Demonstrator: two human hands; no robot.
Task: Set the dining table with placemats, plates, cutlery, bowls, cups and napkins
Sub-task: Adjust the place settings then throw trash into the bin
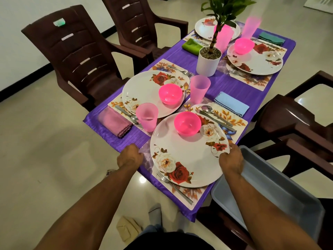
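Observation:
The near floral plate [189, 156] lies on its placemat [189, 197] with a pink bowl [187, 123] on it. My right hand [231, 160] grips the plate's right rim. My left hand [129, 156] is curled at the table's near-left edge, at the placemat's corner; whether it pinches anything cannot be made out. A fork [173, 187] lies in front of the plate, a spoon and knife [216, 117] beyond it. A pink cup [146, 116], pink napkin [115, 122] and blue napkin [231, 103] lie close by. A second plate [144, 89] carries another pink bowl [170, 93].
A potted plant [209, 60] stands mid-table on the purple cloth [234, 83]. Two more set places sit at the far end. A grey tub [281, 192] rests on a chair at my right. Brown chairs [72, 51] surround the table. A cloth [128, 230] lies on the floor.

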